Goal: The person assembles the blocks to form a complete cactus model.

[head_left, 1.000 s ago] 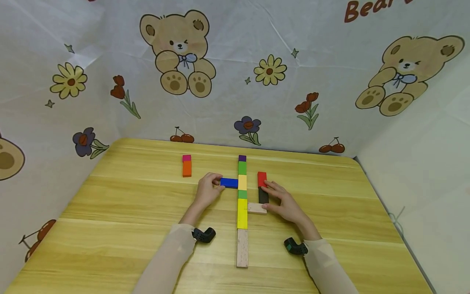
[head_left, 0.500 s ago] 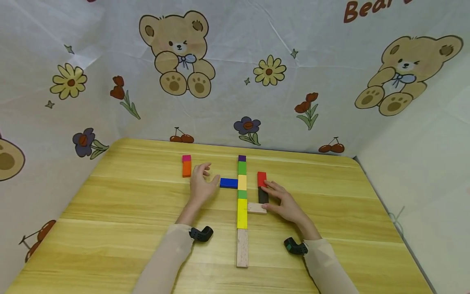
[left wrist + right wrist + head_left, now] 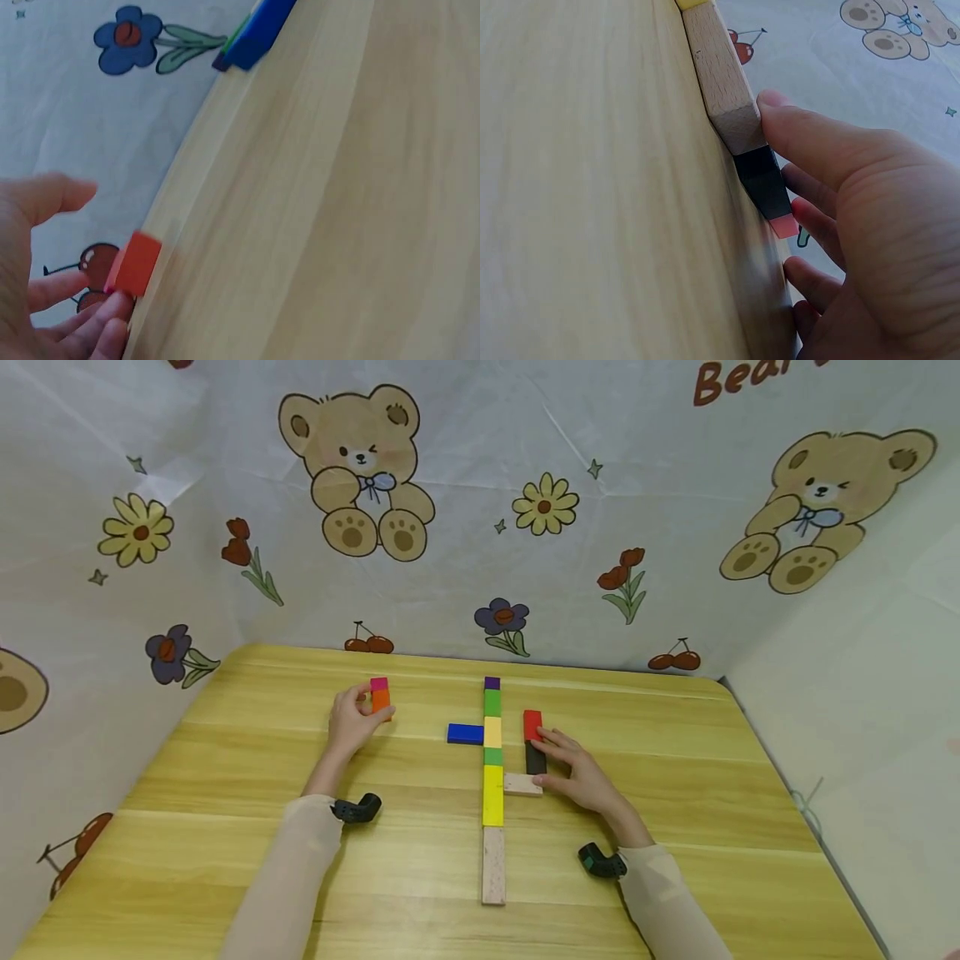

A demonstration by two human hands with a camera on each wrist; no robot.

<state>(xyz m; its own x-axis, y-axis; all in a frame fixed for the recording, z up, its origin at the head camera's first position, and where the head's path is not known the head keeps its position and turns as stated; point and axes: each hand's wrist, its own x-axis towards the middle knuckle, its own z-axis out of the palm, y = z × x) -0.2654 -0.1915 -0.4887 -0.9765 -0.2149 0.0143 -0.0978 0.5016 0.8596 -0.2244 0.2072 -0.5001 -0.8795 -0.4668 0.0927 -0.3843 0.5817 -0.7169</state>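
Observation:
In the head view my left hand (image 3: 350, 722) is around the orange block (image 3: 381, 703), which has a small pink block (image 3: 379, 683) at its far end. The left wrist view has the thumb (image 3: 73, 193) apart from the orange block, with fingers close to its other side. My right hand (image 3: 581, 772) rests with relaxed fingers beside a red block (image 3: 532, 724), a black block (image 3: 536, 758) and a plain wood block (image 3: 522, 784). Its thumb touches the wood block in the right wrist view; the other fingers lie near the black and red ones.
A straight line of blocks runs down the table's middle: purple, green, cream, green, yellow (image 3: 492, 796) and plain wood (image 3: 493, 866). A blue block (image 3: 465, 734) juts left from it. The patterned cloth wall (image 3: 450, 585) stands behind the table.
My left hand has left the blue block and moved left to the orange and pink blocks. The right hand has stayed in place.

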